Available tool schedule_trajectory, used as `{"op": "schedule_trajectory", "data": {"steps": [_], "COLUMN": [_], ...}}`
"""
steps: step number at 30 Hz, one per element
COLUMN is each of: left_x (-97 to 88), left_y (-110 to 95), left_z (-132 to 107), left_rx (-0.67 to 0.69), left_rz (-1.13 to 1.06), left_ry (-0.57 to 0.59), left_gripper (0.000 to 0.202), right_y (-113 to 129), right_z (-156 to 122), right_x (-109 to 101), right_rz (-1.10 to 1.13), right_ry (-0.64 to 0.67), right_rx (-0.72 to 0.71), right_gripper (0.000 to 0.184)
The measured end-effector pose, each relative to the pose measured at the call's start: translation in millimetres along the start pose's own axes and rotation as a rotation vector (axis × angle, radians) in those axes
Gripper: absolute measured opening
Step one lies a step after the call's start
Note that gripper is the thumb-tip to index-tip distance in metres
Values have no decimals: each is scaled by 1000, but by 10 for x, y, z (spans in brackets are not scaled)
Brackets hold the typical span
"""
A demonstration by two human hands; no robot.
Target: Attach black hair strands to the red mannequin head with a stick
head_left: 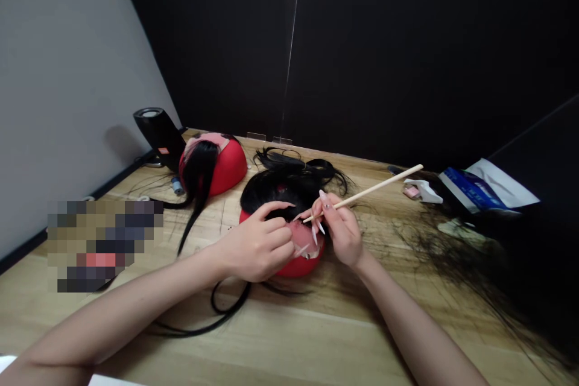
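Note:
A red dome-shaped wig block (302, 265) with black hair (284, 187) on it sits mid-table. My left hand (257, 244) rests on its near side, fingers curled and pinching at the lace and hair. My right hand (341, 226), with long pale nails, pinches a thin wooden stick (375, 189) whose tip points at the bare pink patch on the block. Loose black strands (226, 307) trail from under the block toward me.
A second red wig block (226, 163) with black hair lies at back left beside a black speaker (158, 132). A blue-and-white packet (474, 190) and a small white item (423, 190) lie at right, near a loose hair bundle (474, 265). Dark wall behind the wooden table (316, 338).

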State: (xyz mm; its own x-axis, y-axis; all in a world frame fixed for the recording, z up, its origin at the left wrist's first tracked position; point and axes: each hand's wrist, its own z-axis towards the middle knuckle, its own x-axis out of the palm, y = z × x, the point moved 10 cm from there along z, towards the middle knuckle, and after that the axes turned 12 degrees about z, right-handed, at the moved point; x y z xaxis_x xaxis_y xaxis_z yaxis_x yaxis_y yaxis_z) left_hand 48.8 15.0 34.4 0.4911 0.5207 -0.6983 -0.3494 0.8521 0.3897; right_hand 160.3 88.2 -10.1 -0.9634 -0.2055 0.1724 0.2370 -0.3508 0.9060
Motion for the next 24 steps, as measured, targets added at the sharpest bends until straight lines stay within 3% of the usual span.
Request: {"op": "schedule_trajectory", "data": {"steps": [7,16,24], "left_x": [84,184,303], "left_y": [29,38,1], "left_z": [155,296,365], "left_rx": [-119,-86,-52], "left_rz": [338,353,382], "left_ry": [175,298,377], "left_gripper": [19,17,22], "right_y": [-42,44,-27], "right_z": [4,2,19], "right_x": [-23,-22,-20], "right_rz": [7,-56,36], "right_ry": [-13,-20,-44], "right_rx": [51,12,82], "right_gripper": [32,37,40]}}
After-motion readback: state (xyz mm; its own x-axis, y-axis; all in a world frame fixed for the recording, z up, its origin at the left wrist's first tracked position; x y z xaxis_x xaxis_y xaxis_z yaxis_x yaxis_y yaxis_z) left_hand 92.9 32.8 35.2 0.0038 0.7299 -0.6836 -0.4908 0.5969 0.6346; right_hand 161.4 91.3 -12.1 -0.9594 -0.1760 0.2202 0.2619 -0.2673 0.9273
